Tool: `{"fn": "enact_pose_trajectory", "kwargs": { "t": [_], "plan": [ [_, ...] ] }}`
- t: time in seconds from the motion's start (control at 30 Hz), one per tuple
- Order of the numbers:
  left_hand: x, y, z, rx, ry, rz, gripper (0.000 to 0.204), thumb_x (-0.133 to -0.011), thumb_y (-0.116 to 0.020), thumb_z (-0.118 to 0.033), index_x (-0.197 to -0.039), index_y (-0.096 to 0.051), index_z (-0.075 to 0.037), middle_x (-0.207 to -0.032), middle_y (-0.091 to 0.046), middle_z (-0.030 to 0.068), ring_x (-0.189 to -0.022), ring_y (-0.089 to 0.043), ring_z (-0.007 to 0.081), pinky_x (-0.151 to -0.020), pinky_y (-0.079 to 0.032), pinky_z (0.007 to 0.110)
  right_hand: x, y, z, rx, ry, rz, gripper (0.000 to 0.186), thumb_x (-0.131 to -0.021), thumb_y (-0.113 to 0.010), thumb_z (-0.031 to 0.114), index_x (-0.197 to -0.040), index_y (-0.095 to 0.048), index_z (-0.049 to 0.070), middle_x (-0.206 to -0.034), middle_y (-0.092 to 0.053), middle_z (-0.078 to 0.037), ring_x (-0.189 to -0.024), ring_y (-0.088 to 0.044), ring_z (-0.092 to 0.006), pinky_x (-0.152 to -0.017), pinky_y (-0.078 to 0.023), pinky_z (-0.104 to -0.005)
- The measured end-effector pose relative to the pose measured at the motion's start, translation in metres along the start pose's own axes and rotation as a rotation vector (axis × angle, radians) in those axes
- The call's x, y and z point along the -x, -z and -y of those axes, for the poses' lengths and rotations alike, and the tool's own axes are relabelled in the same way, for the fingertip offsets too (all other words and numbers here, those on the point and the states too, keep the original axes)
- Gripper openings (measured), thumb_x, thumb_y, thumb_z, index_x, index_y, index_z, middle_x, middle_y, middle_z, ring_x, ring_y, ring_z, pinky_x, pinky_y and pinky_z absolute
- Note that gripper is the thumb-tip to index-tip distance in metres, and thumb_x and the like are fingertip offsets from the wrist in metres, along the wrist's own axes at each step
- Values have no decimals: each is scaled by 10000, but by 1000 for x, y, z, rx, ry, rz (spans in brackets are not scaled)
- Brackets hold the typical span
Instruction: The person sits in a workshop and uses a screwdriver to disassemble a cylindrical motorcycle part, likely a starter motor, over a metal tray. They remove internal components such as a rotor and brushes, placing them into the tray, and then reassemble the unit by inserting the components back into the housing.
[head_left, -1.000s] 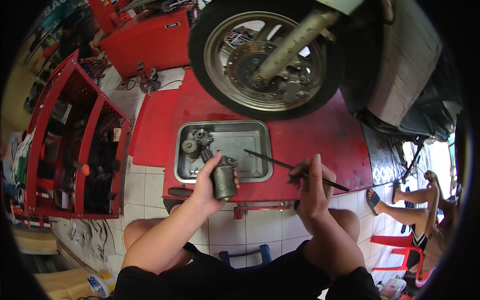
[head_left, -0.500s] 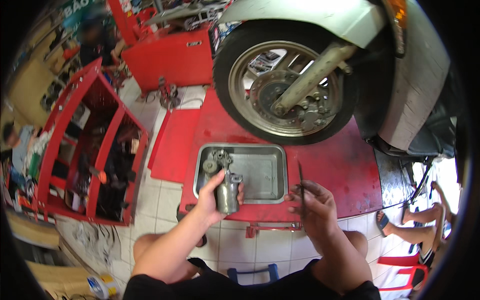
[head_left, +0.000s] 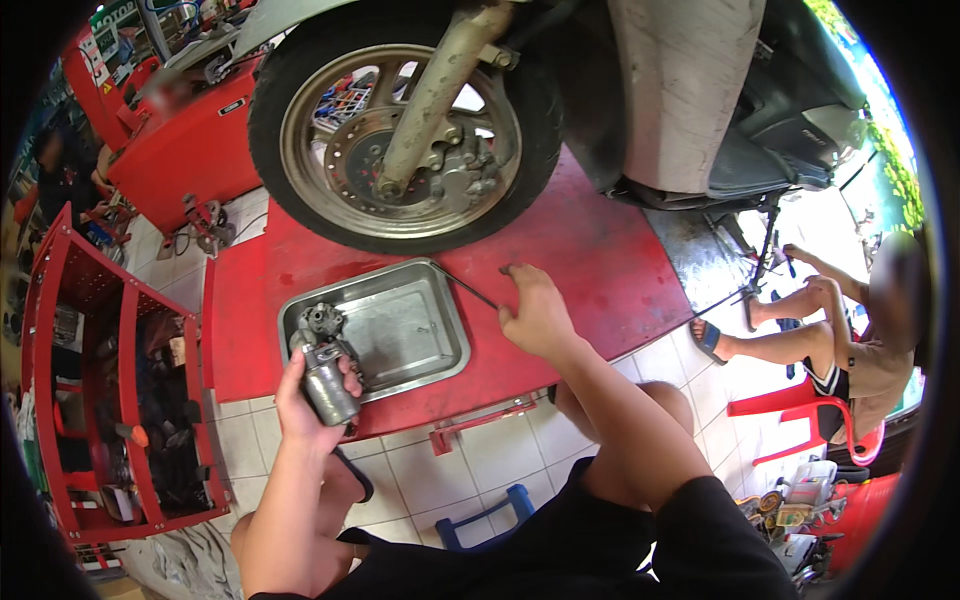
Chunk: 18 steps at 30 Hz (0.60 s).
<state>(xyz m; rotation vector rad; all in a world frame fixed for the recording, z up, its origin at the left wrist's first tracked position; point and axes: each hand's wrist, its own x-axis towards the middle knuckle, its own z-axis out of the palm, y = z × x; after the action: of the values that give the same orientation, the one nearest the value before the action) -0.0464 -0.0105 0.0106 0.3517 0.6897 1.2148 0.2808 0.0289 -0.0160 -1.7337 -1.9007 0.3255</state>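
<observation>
- Seen from the wearer's head, a low red desk (head_left: 610, 275) carries a shallow rectangular steel tray (head_left: 400, 318).
- The person's left hand (head_left: 312, 400) grips a cylindrical metal part (head_left: 331, 388), dull silver with a bracketed top, holding it over the tray's near left corner. The thumb is on its left side and the other fingers wrap its right side, closed around it.
- The right hand (head_left: 540, 312) is beyond the tray's right side, over the desk, back of the hand upward. Its index finger points away from the wearer, apart from the thumb.
- A thin dark rod (head_left: 465, 284) runs from the tray's far right corner to the right thumb; I cannot tell whether the fingers pinch it.
- Smaller grey metal pieces (head_left: 320, 318) lie at the tray's left end, partly hidden by the held part.
- Beyond the tray is a scooter's front wheel (head_left: 350, 155) with a brake caliper (head_left: 465, 180).
- A red tool cart (head_left: 128, 380) stands on the left.
- A blue stool (head_left: 487, 517) is near the wearer's knees.
- On the right, another person (head_left: 882, 385) sits on a red plastic chair (head_left: 775, 405).
</observation>
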Motion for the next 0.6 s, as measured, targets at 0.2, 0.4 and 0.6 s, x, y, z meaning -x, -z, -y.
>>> {"fn": "enact_pose_trajectory", "kwargs": {
  "t": [0.2, 0.4, 0.6],
  "plan": [
    [-10, -16, -6, 50, 9, 6, 450, -981, -488, -474, -1094, -572, -47, -855, -593, 123, -705, -563, 238, -653, -478, 357, -21, -40, -31, 371, -26, 363, 567, -824, -712, 245, -1299, -524, -2, -1249, -571, -176, -1186, -559, -335, -1020, -475, -444],
    [-7, -12, -14, 105, -13, -4, 444, -986, -477, -459, -1117, -579, -46, -846, -599, 123, -704, -564, 236, -654, -479, 360, -56, -82, -40, 481, -50, 308, 377, -804, -738, 231, -1080, -652, -11, -1122, -653, -218, -1045, -670, -358, -901, -561, -429],
    [-10, -11, -17, 120, 35, -2, 405, -974, -517, -445, -1088, -586, -63, -840, -619, 127, -698, -588, 242, -645, -499, 360, -46, -7, 0, 442, -139, 438, 361, -725, -779, 246, -968, -699, -8, -987, -713, -218, -940, -708, -377, -836, -583, -437]
  ]
}}
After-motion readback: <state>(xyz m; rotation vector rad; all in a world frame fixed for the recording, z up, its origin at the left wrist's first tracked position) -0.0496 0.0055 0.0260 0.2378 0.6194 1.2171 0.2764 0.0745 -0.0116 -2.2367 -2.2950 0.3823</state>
